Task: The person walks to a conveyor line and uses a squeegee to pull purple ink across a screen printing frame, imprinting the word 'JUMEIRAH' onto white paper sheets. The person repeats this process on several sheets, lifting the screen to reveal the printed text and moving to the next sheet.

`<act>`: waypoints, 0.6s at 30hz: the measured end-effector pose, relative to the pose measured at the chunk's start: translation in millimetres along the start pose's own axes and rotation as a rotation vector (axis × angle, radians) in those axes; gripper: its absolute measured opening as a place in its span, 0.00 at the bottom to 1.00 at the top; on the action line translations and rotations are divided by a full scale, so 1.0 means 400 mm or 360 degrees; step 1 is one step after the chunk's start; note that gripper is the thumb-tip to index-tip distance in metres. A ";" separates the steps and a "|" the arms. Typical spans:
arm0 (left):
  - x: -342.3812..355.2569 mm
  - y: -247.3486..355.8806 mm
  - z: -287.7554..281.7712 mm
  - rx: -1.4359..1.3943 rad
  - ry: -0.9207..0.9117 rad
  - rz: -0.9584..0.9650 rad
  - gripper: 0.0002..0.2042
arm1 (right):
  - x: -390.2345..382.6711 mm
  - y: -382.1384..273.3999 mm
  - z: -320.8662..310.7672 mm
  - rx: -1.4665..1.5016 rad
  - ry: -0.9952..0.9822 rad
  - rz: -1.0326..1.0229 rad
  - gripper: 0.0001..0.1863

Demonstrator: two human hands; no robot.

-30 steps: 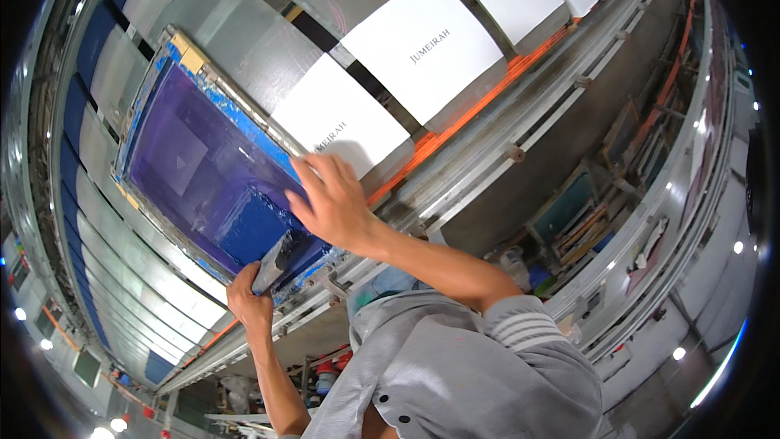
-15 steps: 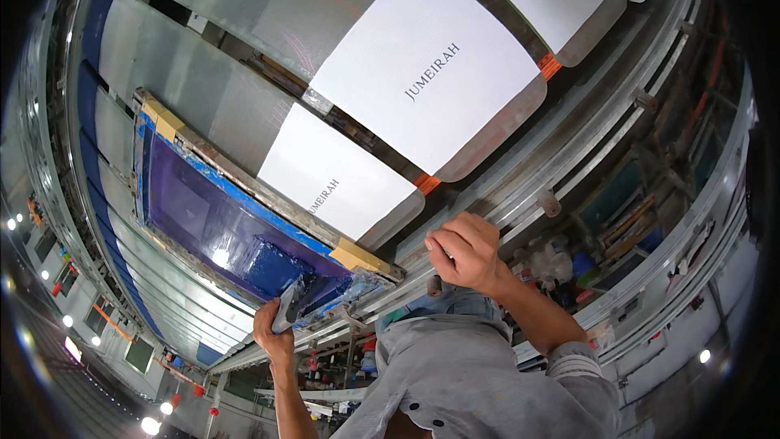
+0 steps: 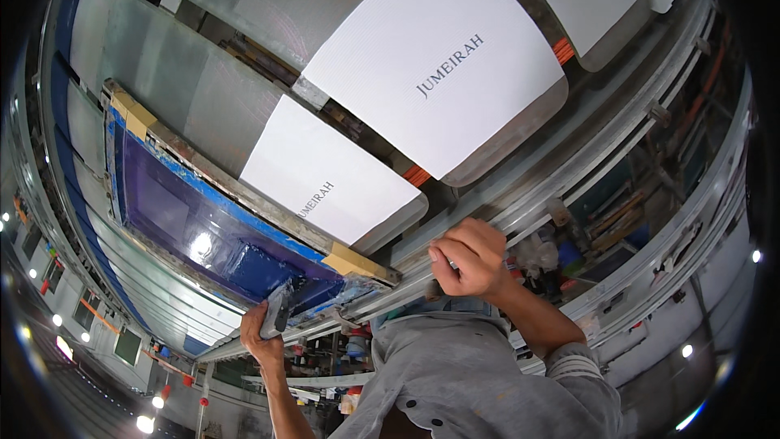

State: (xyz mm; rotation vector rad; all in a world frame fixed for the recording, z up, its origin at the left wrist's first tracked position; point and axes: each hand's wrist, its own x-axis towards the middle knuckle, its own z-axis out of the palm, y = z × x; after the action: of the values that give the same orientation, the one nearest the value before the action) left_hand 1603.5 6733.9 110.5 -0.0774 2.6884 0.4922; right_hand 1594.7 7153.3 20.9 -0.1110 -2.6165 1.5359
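My left hand (image 3: 258, 335) grips a squeegee (image 3: 279, 307) by its grey, ink-smeared handle, at the near end of a printing screen (image 3: 218, 197). That screen has a blue-edged frame with tan tape at its corners. Dark blue ink (image 3: 260, 267) lies in a wet patch on its purple mesh (image 3: 150, 187), beside the squeegee. My right hand (image 3: 473, 255) is curled into a fist above the metal rail, with nothing visible in it. To the right of the screen, a white sheet with dark lettering (image 3: 280, 158) lies partly beside the frame.
A larger white printed sheet (image 3: 435, 12) lies on the neighbouring board, and another printed sheet (image 3: 605, 4) is farther right. Long metal rails (image 3: 528, 228) curve past my waist. Orange strips (image 3: 563, 50) show between boards. Cluttered shelves (image 3: 617, 219) sit below the rails.
The whole view has shifted slightly, so the screen sits farther left in the picture. My left hand still grips the squeegee at the screen's near end; my right hand stays curled.
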 end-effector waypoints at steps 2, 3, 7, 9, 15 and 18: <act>-0.004 -0.008 0.003 -0.0014 -0.0001 -0.0017 0.13 | -0.001 -0.001 0.001 -0.0014 -0.0006 0.0008 0.06; -0.005 -0.011 0.002 -0.0020 -0.0002 -0.0023 0.13 | -0.001 -0.003 0.002 -0.0021 -0.0007 0.0012 0.06; -0.001 -0.005 0.001 -0.0017 -0.0011 0.0001 0.13 | -0.001 -0.002 0.003 -0.0045 -0.0011 0.0009 0.06; 0.001 -0.004 -0.002 -0.0037 -0.0034 -0.0016 0.14 | 0.000 -0.002 0.003 -0.0044 -0.0003 0.0015 0.06; 0.005 -0.013 -0.003 -0.0008 -0.0038 -0.0027 0.14 | 0.006 -0.001 0.006 -0.0057 0.0013 0.0005 0.07; 0.008 -0.019 -0.002 -0.0003 -0.0022 0.0015 0.15 | 0.007 -0.007 0.007 -0.0086 0.0027 -0.0004 0.08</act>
State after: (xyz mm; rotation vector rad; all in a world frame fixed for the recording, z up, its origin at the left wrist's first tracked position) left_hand 1601.3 6726.6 107.5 -0.0613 2.6759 0.4966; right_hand 1591.6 7150.0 22.1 -0.1247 -2.6444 1.4573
